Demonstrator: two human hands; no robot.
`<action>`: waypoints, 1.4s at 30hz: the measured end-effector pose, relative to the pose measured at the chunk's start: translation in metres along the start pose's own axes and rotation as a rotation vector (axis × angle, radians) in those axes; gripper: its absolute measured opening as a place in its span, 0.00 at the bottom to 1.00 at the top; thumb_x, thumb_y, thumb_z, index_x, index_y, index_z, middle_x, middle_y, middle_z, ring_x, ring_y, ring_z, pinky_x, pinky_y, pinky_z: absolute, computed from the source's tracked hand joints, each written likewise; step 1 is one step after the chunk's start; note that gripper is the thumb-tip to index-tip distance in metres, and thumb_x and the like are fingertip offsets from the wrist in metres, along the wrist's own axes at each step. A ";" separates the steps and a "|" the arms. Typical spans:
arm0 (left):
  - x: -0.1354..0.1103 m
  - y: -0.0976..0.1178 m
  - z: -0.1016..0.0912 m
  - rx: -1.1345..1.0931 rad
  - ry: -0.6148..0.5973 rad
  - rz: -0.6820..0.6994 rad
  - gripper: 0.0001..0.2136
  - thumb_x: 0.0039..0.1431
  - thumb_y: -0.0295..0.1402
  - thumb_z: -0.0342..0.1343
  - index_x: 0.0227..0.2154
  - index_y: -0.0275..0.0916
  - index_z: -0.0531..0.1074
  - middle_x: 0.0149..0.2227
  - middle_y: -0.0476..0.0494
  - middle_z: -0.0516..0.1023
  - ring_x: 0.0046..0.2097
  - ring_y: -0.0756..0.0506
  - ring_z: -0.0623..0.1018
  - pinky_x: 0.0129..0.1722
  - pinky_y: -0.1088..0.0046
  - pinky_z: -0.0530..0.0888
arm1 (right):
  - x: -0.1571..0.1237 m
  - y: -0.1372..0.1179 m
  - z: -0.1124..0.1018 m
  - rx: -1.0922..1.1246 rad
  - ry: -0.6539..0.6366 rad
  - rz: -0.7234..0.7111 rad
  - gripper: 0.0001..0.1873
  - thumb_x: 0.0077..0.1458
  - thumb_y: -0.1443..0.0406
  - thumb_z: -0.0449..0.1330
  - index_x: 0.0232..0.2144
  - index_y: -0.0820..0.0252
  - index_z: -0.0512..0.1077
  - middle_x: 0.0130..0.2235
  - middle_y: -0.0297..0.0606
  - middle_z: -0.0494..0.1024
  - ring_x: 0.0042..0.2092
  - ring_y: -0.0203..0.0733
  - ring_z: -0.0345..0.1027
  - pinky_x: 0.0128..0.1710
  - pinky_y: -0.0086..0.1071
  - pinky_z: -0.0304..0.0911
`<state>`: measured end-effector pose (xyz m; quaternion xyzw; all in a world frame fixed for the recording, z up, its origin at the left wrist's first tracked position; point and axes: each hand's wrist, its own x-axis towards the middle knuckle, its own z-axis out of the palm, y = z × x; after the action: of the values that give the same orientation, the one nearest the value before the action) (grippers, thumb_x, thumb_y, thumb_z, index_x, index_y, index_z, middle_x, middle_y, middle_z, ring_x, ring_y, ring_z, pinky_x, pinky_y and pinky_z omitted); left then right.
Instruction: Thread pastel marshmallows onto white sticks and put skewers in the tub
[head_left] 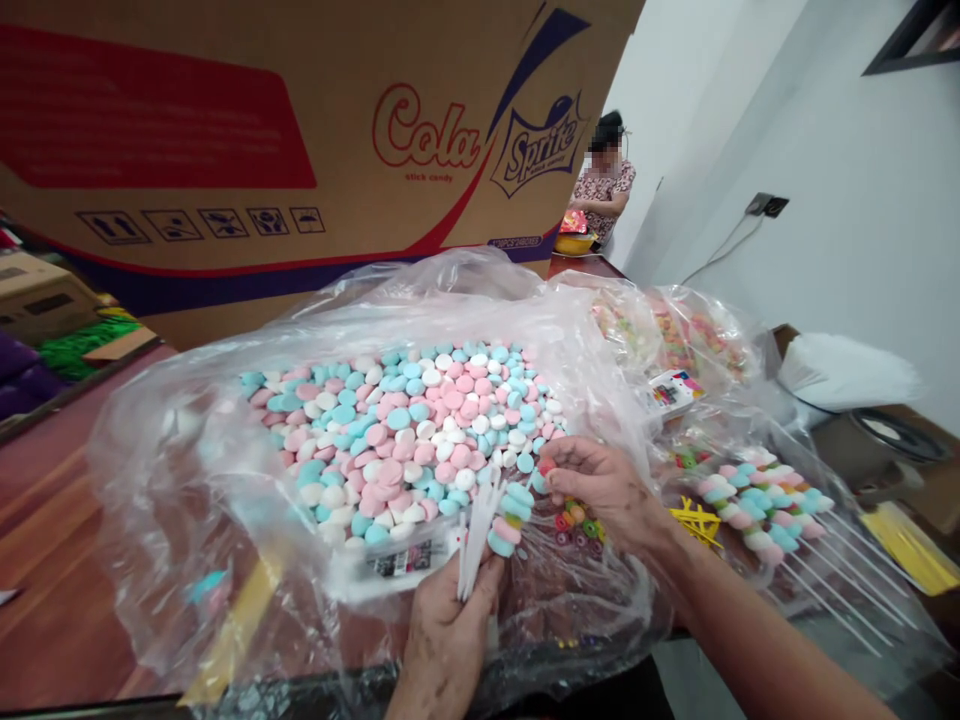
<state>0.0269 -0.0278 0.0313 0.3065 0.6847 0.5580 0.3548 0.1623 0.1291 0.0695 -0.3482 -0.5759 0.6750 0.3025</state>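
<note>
White sticks [476,530] are being gripped in the closed left hand [442,640], while a candy skewer [510,515] is being pinched by the right hand [600,490] above the marshmallow tray [397,440]. "Cola", "Sprite" and "stick candy" are being displayed on the carton [300,150] behind.

A plastic bag [225,480] lies open on the table [52,560], and in it sits a tray of marshmallows [405,440]. Behind the bag stands a big cardboard box [300,130], tilted over it. Left of the box, at the table's far edge, lie smaller boxes [41,290]. In front of the tray the left hand [446,640] holds a bundle of sticks [476,530] upright; just right of it the right hand [600,485] touches a stick of marshmallows [510,515], with candy rings [574,525] under it. Further right, finished marshmallow sticks [757,505] lie side by side on plastic. Behind them lies a bag of sweets [675,335]. A person [604,190] sits at the far end of the table, behind a bowl [574,243].
</note>
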 end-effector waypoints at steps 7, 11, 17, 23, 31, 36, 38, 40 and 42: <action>-0.001 0.001 0.000 0.035 -0.049 0.033 0.13 0.55 0.41 0.58 0.21 0.39 0.76 0.19 0.53 0.67 0.26 0.47 0.65 0.29 0.75 0.64 | 0.003 0.007 0.006 0.137 0.064 -0.017 0.17 0.39 0.60 0.72 0.32 0.60 0.76 0.28 0.33 0.77 0.29 0.35 0.69 0.30 0.30 0.67; 0.003 -0.002 -0.003 0.109 -0.106 0.055 0.15 0.57 0.41 0.56 0.18 0.40 0.70 0.19 0.53 0.65 0.26 0.47 0.64 0.31 0.74 0.65 | -0.002 0.004 0.003 -0.053 0.005 -0.118 0.13 0.47 0.60 0.69 0.36 0.59 0.77 0.29 0.32 0.76 0.30 0.34 0.69 0.31 0.29 0.67; 0.004 -0.004 -0.004 0.124 -0.111 0.070 0.16 0.58 0.41 0.55 0.17 0.40 0.69 0.19 0.53 0.64 0.25 0.48 0.64 0.28 0.75 0.65 | -0.013 -0.006 -0.001 -0.484 -0.017 -0.397 0.13 0.60 0.66 0.56 0.42 0.54 0.79 0.44 0.38 0.79 0.46 0.40 0.72 0.47 0.34 0.68; 0.001 0.002 0.001 0.032 0.006 0.050 0.12 0.54 0.39 0.58 0.20 0.40 0.76 0.18 0.53 0.67 0.24 0.47 0.65 0.28 0.74 0.67 | -0.021 0.011 0.013 -0.505 -0.035 -0.428 0.16 0.61 0.69 0.54 0.46 0.53 0.78 0.48 0.35 0.80 0.51 0.39 0.73 0.54 0.33 0.66; 0.005 -0.008 -0.001 0.074 0.030 0.021 0.15 0.53 0.44 0.59 0.20 0.38 0.75 0.18 0.52 0.68 0.23 0.47 0.67 0.25 0.74 0.63 | -0.029 0.014 0.024 -0.552 -0.058 -0.431 0.18 0.63 0.67 0.51 0.51 0.55 0.75 0.51 0.37 0.79 0.52 0.39 0.72 0.55 0.33 0.66; 0.007 -0.017 0.000 0.001 0.064 -0.051 0.21 0.53 0.49 0.59 0.14 0.39 0.66 0.15 0.54 0.62 0.20 0.50 0.62 0.21 0.75 0.58 | -0.001 -0.016 -0.006 -0.902 0.111 -0.298 0.17 0.65 0.63 0.50 0.52 0.56 0.72 0.46 0.39 0.80 0.46 0.42 0.74 0.47 0.33 0.66; 0.007 -0.016 0.001 -0.025 0.053 -0.058 0.22 0.53 0.49 0.59 0.14 0.40 0.65 0.15 0.55 0.60 0.19 0.50 0.60 0.20 0.75 0.56 | 0.009 -0.020 -0.013 -1.225 0.050 -0.240 0.13 0.65 0.65 0.50 0.42 0.59 0.75 0.42 0.40 0.80 0.43 0.42 0.73 0.44 0.32 0.64; 0.007 -0.016 0.001 -0.039 0.057 -0.063 0.21 0.52 0.50 0.60 0.15 0.40 0.66 0.14 0.56 0.59 0.19 0.51 0.59 0.19 0.75 0.55 | 0.013 -0.017 -0.013 -1.505 -0.036 -0.154 0.12 0.63 0.68 0.51 0.37 0.60 0.75 0.39 0.42 0.79 0.40 0.42 0.72 0.40 0.31 0.62; 0.007 -0.018 0.002 -0.048 0.071 -0.066 0.21 0.51 0.50 0.61 0.16 0.39 0.67 0.14 0.55 0.61 0.19 0.51 0.60 0.19 0.76 0.54 | 0.013 -0.010 -0.007 -1.644 -0.057 -0.112 0.11 0.62 0.71 0.51 0.39 0.60 0.74 0.41 0.44 0.78 0.40 0.44 0.71 0.37 0.31 0.60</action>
<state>0.0238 -0.0248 0.0119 0.2553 0.6927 0.5730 0.3559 0.1610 0.1452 0.0766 -0.4120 -0.9102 0.0304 -0.0305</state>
